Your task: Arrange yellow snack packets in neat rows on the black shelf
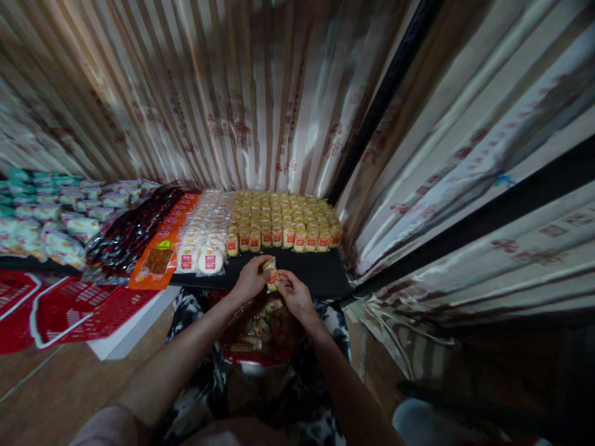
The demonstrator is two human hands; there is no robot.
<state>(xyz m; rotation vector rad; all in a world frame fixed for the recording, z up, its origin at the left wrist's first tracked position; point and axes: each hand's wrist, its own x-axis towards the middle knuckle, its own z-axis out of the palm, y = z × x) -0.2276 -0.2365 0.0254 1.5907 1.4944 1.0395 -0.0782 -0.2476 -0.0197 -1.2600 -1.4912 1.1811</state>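
Observation:
Both my hands meet over the front edge of the black shelf (320,275). Between them is one small snack packet (270,274) with yellowish wrapping and a red label. My left hand (251,277) pinches its left side, and my right hand (294,293) has fingers closed on its right side. Below, a red basket (255,359) rests at my lap with similar loose packets (263,325) inside. Just beyond my hands, rows of matching yellow packets (286,226) stand upright on the shelf.
Left of the rows lie white round packets (209,257), an orange snack bag (160,263), dark glossy bags (132,229) and white-and-green packets (83,207). Red baskets (83,310) and a white box (125,331) sit lower left. Striped curtains (260,93) hang behind; a black pole (385,93) stands right.

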